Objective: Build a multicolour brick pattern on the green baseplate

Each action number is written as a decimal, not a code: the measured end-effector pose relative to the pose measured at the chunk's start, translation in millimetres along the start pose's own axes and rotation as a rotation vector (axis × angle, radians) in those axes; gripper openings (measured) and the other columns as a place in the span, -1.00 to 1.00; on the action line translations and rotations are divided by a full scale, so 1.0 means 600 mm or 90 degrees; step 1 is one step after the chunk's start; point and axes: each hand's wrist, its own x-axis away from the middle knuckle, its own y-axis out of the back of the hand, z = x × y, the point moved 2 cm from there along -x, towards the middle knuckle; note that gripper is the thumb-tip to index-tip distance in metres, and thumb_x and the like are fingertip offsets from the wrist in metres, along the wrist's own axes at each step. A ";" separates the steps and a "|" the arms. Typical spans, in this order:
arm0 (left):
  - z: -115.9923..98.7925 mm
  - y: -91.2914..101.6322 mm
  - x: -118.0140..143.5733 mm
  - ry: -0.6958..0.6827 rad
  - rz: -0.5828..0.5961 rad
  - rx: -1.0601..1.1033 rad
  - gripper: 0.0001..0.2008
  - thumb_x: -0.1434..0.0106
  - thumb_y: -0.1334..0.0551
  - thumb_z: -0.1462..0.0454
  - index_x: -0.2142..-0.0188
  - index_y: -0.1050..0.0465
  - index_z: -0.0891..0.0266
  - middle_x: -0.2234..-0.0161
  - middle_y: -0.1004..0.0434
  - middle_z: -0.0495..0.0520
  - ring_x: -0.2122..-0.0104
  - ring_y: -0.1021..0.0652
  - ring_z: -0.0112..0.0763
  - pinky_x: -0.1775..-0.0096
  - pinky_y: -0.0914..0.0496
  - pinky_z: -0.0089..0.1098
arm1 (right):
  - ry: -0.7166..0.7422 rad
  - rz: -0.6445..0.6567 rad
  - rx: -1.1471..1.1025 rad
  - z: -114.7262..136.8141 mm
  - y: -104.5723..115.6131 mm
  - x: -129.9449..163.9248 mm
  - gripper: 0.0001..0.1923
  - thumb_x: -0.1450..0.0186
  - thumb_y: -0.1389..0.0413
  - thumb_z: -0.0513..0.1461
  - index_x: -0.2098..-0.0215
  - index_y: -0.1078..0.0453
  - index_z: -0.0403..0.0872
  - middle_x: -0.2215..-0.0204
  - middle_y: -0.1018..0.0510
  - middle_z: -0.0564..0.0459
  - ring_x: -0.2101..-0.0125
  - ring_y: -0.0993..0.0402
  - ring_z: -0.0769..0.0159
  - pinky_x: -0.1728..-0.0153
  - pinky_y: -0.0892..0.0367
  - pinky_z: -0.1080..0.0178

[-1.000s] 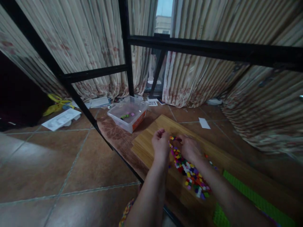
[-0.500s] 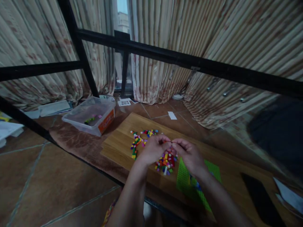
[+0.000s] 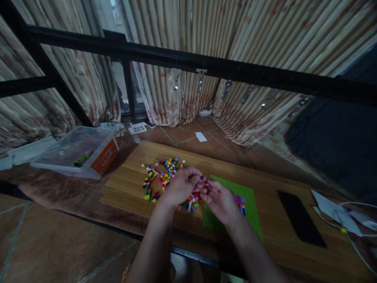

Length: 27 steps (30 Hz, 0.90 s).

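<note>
Over the pile of small toy bricks (image 3: 168, 169), my left hand (image 3: 181, 186) pinches a tiny dark blue brick (image 3: 202, 178) between thumb and fingertips. My right hand (image 3: 220, 198) is close against it, palm turned partly up and fingers curled in. Something small and reddish shows at its fingertips, too small to make out. Beneath my right hand lies a green studded baseplate (image 3: 251, 208), and pink, blue and orange bricks (image 3: 240, 202) are fixed on it. My hands hide part of the pile and of the plate.
A wooden board (image 3: 126, 184) carries bricks and plate. At its right lie a black flat slab (image 3: 302, 218) and white cables (image 3: 338, 208). A clear plastic box (image 3: 67, 169) with a few bricks stands left. A black metal bar (image 3: 176, 59) crosses before the curtains.
The view has swung to the right, so the box and board sit further left. My right hand has turned its palm upward, and a dark blue brick now shows in my left fingertips.
</note>
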 end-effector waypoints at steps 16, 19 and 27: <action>0.012 -0.025 -0.003 0.084 0.052 -0.050 -0.88 -0.17 -0.26 0.29 0.38 -0.39 0.33 0.53 -0.51 0.00 0.58 -0.52 -0.54 0.53 -0.39 -0.55 | 0.118 -0.044 0.051 0.013 0.016 0.011 -0.72 0.04 -0.39 -0.13 0.57 -0.42 -0.11 0.69 -0.31 0.22 0.68 -0.05 0.59 0.69 0.07 0.45; 0.008 -0.027 -0.002 0.084 0.066 -0.018 -0.88 -0.17 -0.26 0.29 0.35 -0.40 0.33 0.49 -0.53 0.02 0.54 -0.54 -0.53 0.48 -0.41 -0.54 | 0.091 -0.035 0.009 0.014 0.021 0.012 -0.77 0.03 -0.38 -0.18 0.54 -0.45 -0.12 0.65 -0.36 0.20 0.64 -0.14 0.58 0.65 -0.06 0.47; 0.024 -0.018 -0.013 0.033 0.040 -0.082 -0.81 -0.15 -0.28 0.24 0.28 -0.48 0.33 0.40 -0.57 0.06 0.51 -0.51 -0.53 0.44 -0.39 -0.52 | 0.048 -0.048 -0.013 0.018 0.022 0.008 -0.75 -0.04 -0.31 -0.09 0.48 -0.47 -0.11 0.54 -0.51 0.11 0.55 -0.33 0.48 0.54 -0.26 0.41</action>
